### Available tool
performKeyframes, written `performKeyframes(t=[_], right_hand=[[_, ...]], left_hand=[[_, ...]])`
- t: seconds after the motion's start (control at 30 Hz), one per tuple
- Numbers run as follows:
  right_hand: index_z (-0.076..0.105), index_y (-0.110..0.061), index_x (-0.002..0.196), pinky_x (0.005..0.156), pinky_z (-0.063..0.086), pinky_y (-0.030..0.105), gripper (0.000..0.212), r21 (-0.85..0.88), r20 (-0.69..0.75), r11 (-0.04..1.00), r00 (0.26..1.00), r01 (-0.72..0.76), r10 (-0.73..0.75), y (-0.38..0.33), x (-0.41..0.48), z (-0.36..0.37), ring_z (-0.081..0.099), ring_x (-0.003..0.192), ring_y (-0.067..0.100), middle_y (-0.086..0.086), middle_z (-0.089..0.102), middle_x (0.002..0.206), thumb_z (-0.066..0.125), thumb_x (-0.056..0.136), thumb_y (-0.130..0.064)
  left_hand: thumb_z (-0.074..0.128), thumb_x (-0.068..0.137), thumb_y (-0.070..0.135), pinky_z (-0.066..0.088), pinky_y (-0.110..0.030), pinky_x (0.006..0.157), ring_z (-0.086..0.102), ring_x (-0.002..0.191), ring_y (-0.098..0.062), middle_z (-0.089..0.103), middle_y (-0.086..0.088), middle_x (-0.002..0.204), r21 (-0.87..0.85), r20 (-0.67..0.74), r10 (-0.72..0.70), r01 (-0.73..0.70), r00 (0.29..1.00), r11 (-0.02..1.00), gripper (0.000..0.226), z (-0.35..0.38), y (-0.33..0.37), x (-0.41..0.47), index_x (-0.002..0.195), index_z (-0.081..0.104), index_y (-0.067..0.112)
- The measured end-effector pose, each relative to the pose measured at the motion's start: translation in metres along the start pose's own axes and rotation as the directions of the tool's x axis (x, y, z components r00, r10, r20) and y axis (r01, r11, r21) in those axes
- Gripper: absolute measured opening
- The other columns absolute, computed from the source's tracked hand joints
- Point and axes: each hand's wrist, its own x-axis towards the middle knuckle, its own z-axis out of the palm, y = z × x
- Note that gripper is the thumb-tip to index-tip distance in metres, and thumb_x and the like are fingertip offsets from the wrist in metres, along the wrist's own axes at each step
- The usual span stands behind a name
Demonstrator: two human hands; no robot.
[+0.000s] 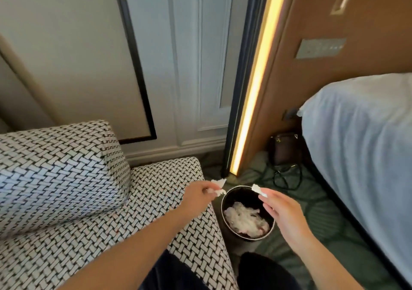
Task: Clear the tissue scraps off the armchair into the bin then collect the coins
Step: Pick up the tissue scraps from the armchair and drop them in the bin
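A black round bin (224, 205) stands on the floor beside the armchair's right edge, with crumpled white tissue (245, 219) inside. My left hand (198, 195) pinches white tissue scraps (219, 186) at the bin's left rim. My right hand (282, 211) pinches a small white tissue scrap (258, 189) over the bin's right side. The armchair (156, 200) has a black-and-white woven pattern; its seat shows no scraps where I can see it. No coins are in view.
A patterned cushion (55, 173) lies on the armchair's left. A bed (361, 144) with pale bedding fills the right. A dark handbag (285, 147) and cables (287, 176) lie on the green carpet beyond the bin. A lit vertical strip (256, 77) runs up the wall.
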Motion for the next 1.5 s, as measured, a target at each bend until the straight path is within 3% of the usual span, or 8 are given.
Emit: performKeyframes(t=[0.13, 0.23, 0.47, 0.63, 0.77, 1.0, 1.2, 1.5], right_hand=[[0.068, -0.007, 0.106, 0.091, 0.047, 0.031, 0.021, 0.105, -0.054, 0.993, 0.997, -0.048, 0.054, 0.010, 0.024, -0.023, 0.061, 0.109, 0.019, 0.009, 0.068, 0.110, 0.062, 0.087, -0.013], [0.067, -0.003, 0.105, 0.094, 0.046, 0.031, 0.020, 0.155, -0.059, 0.984, 0.994, -0.087, 0.097, 0.018, 0.040, -0.035, 0.062, 0.106, 0.019, 0.010, 0.067, 0.109, 0.061, 0.088, -0.012], [0.061, 0.000, 0.116, 0.099, 0.044, 0.036, 0.026, 0.248, -0.096, 0.952, 0.973, -0.180, 0.209, 0.035, 0.071, -0.053, 0.056, 0.114, 0.023, 0.009, 0.059, 0.123, 0.053, 0.094, -0.009], [0.056, -0.002, 0.125, 0.099, 0.042, 0.037, 0.033, 0.304, -0.076, 0.921, 0.958, -0.243, 0.278, 0.033, 0.083, -0.050, 0.053, 0.119, 0.026, 0.011, 0.054, 0.131, 0.054, 0.093, -0.010], [0.046, -0.008, 0.137, 0.105, 0.038, 0.037, 0.042, 0.240, -0.017, 0.936, 0.963, -0.258, 0.270, 0.030, 0.082, -0.044, 0.043, 0.130, 0.026, 0.007, 0.044, 0.142, 0.051, 0.096, -0.019], [0.047, -0.017, 0.135, 0.110, 0.034, 0.039, 0.038, 0.071, 0.024, 0.960, 0.963, -0.270, 0.269, 0.011, 0.058, -0.032, 0.043, 0.130, 0.026, 0.003, 0.040, 0.146, 0.047, 0.099, -0.026], [0.051, -0.015, 0.124, 0.110, 0.035, 0.041, 0.028, -0.065, 0.072, 0.989, 0.988, -0.134, 0.138, -0.031, 0.020, -0.014, 0.051, 0.122, 0.025, 0.008, 0.053, 0.134, 0.043, 0.099, -0.025], [0.054, -0.004, 0.126, 0.102, 0.041, 0.034, 0.032, -0.230, 0.241, 0.957, 0.963, 0.178, -0.121, -0.071, -0.060, 0.073, 0.057, 0.115, 0.027, 0.015, 0.060, 0.125, 0.042, 0.099, -0.016]], left_hand=[[0.062, 0.088, 0.014, 0.038, -0.013, 0.075, 0.056, 0.088, -0.007, 0.064, 0.003, 0.110, 0.077, 0.088, -0.037, 0.030, 0.995, 0.997, 0.019, 0.041, 0.012, 0.035, 0.103, 0.071, 0.020], [0.061, 0.088, 0.015, 0.044, -0.021, 0.084, 0.059, 0.097, -0.015, 0.064, 0.000, 0.114, 0.070, 0.107, -0.106, 0.099, 0.989, 0.993, 0.020, 0.069, 0.018, 0.059, 0.106, 0.070, 0.019], [0.059, 0.088, 0.011, 0.047, -0.021, 0.086, 0.057, 0.103, -0.015, 0.060, -0.002, 0.123, 0.007, 0.149, -0.231, 0.232, 0.962, 0.973, 0.026, 0.113, 0.018, 0.093, 0.110, 0.069, 0.021], [0.061, 0.087, 0.012, 0.044, -0.014, 0.073, 0.058, 0.097, -0.012, 0.063, -0.004, 0.121, 0.016, 0.207, -0.253, 0.256, 0.945, 0.967, 0.029, 0.120, 0.015, 0.093, 0.111, 0.069, 0.025], [0.057, 0.089, 0.010, 0.039, -0.005, 0.055, 0.053, 0.074, -0.005, 0.064, 0.002, 0.103, 0.014, 0.227, -0.228, 0.231, 0.947, 0.973, 0.029, 0.112, 0.016, 0.092, 0.111, 0.070, 0.024], [0.053, 0.092, 0.010, 0.044, -0.015, 0.081, 0.056, 0.103, -0.009, 0.065, 0.004, 0.115, -0.030, 0.207, -0.204, 0.215, 0.957, 0.976, 0.026, 0.083, 0.025, 0.076, 0.106, 0.072, 0.023], [0.049, 0.094, 0.009, 0.038, -0.027, 0.098, 0.049, 0.110, -0.010, 0.058, 0.002, 0.123, -0.078, 0.217, -0.145, 0.165, 0.965, 0.983, 0.027, 0.035, 0.046, 0.037, 0.114, 0.066, 0.018], [0.051, 0.093, 0.036, 0.040, -0.026, 0.085, 0.057, 0.101, -0.009, 0.063, 0.003, 0.109, -0.025, 0.045, -0.029, 0.030, 0.999, 0.999, 0.026, -0.079, 0.042, -0.069, 0.112, 0.064, 0.023]])
